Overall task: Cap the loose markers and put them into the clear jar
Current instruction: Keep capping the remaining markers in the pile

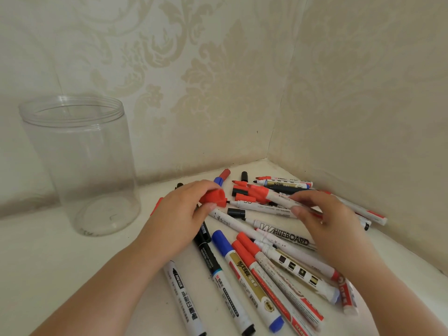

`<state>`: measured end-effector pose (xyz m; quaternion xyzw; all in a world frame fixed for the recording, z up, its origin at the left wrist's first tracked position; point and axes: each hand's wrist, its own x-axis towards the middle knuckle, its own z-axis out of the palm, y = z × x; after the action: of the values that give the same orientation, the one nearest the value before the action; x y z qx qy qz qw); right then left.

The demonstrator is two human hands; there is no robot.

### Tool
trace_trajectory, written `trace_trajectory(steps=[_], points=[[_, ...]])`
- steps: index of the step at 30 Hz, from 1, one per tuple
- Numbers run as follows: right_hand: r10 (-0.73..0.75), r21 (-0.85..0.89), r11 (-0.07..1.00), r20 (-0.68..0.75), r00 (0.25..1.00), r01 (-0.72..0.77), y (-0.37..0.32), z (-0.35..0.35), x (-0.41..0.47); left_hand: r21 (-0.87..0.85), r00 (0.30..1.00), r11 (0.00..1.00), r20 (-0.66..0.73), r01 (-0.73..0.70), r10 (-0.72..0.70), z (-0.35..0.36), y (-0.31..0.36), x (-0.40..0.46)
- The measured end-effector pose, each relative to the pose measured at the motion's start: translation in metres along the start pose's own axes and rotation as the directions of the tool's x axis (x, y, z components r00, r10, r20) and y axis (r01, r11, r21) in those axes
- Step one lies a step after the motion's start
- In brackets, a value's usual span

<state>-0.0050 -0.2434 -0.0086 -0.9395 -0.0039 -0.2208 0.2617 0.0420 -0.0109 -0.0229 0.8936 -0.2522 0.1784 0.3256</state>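
1. The clear jar (80, 163) stands empty, far left.
2. A red cap (214, 196) is pinched by the left hand (184, 214), mouth facing right.
3. A red marker (271, 196), pinched by the right hand (322, 214), points left at the cap, nearly coaxial, just apart.

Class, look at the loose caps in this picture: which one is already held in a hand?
The red cap, pinched in the left hand. The loose black caps lie untouched among the markers on the surface.
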Motion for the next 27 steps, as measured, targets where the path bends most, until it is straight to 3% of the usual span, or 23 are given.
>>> trace_trajectory(steps=[4,12,18,23,27], points=[[-0.167,0.03,0.986,0.077,0.983,0.165,-0.018,0.001,-0.007,0.001,1.0,1.0,0.01,-0.012,0.012,0.0,0.003,-0.001],[-0.189,-0.003,0.982,0.074,0.979,0.19,-0.019,0.001,-0.008,0.013,0.999,1.0,0.044,-0.011,0.01,0.0,0.002,-0.001],[-0.241,-0.031,0.97,0.07,0.968,0.243,-0.019,0.004,-0.008,0.004,0.981,0.994,0.162,-0.112,0.11,0.0,0.007,-0.004],[-0.255,0.107,0.964,0.091,0.963,0.245,-0.02,0.0,-0.009,0.041,0.956,0.975,0.21,-0.219,0.205,0.0,0.016,-0.006],[-0.197,0.216,0.962,0.128,0.972,0.167,-0.023,-0.004,-0.008,0.096,0.942,0.946,0.159,-0.311,0.294,-0.001,0.023,-0.004]])
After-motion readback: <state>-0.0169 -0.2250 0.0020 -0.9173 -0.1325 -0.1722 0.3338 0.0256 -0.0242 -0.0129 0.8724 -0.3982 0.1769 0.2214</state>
